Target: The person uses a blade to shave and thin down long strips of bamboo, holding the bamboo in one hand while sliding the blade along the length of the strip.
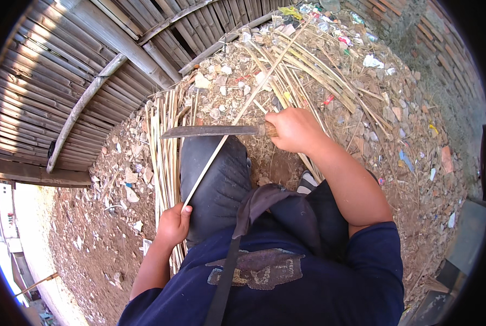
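My right hand (293, 129) is wrapped round the wooden handle of a machete (210, 131), its long dark blade pointing left above my bent knee. In my left hand (173, 224) is the near end of a long, thin bamboo strip (208, 164). The strip slants up and away to the right, crossing the blade near its middle; whether the two touch, I cannot tell. Beside my left leg lies a bundle of pale bamboo strips (164, 146), partly hidden by my hand and knee. More bamboo strips (319, 70) are spread on the ground ahead.
A slatted bamboo wall (52, 92) with poles stands at the left. On the right rises a brick wall (444, 49). Stones, brick pieces and litter, such as a white scrap (372, 61), cover the dirt ground (416, 217). My shoe (307, 182) shows beside the strips.
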A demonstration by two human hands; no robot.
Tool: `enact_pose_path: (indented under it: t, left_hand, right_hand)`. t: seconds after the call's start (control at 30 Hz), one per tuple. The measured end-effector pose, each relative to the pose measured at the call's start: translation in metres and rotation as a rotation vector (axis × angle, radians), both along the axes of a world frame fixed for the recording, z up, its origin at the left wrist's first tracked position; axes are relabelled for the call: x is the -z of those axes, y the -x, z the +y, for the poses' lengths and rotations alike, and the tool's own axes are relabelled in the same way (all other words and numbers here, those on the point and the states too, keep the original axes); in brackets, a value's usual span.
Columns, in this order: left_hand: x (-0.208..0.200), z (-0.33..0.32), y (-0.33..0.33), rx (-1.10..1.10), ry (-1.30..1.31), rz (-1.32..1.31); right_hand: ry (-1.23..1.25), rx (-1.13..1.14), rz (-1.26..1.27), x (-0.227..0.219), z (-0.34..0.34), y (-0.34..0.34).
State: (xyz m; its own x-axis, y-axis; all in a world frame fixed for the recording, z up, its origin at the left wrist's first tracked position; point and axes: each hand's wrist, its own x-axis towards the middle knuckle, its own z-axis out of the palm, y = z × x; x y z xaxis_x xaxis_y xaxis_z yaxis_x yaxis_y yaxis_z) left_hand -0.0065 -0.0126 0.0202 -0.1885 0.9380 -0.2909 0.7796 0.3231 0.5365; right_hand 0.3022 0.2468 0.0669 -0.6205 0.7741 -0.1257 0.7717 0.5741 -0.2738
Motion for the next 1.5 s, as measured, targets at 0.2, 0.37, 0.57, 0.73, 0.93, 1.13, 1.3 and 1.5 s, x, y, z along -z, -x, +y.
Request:
enact_pose_path:
  t: [0.2,0.37,0.57,0.73,0.93,1.13,1.3,1.5]
  left_hand:
    - [0.0,0.009,0.006,0.02,0.027,-0.04]
    - [0.001,0.009,-0.003,0.042,-0.019,0.079]
    - [0.003,0.007,0.009,0.067,-0.017,0.013]
    - [0.001,0.013,0.008,0.073,0.004,-0.059]
    - [0.002,0.002,0.012,0.068,-0.027,0.023]
    - [0.002,0.016,0.002,0.073,-0.073,0.064]
    - [0.008,0.008,0.006,0.095,-0.081,0.043]
    - [-0.001,0.018,0.003,0.054,-0.079,0.138]
  right_hand:
    - [0.041,0.05,0.148,0.016,0.009,0.001]
    - [0.072,0.076,0.136,0.028,0.027,0.0]
    - [-0.059,0.089,0.139,0.017,0.004,0.003]
    - [0.022,0.149,0.223,0.032,0.017,-0.008]
    - [-0.119,-0.02,0.009,-0.006,-0.001,0.003]
    - [0.033,0.227,0.183,0.024,0.039,-0.026]
    - [-0.101,0.043,0.017,-0.001,0.008,-0.007]
    - [0.054,0.402,0.192,0.027,0.052,-0.037]
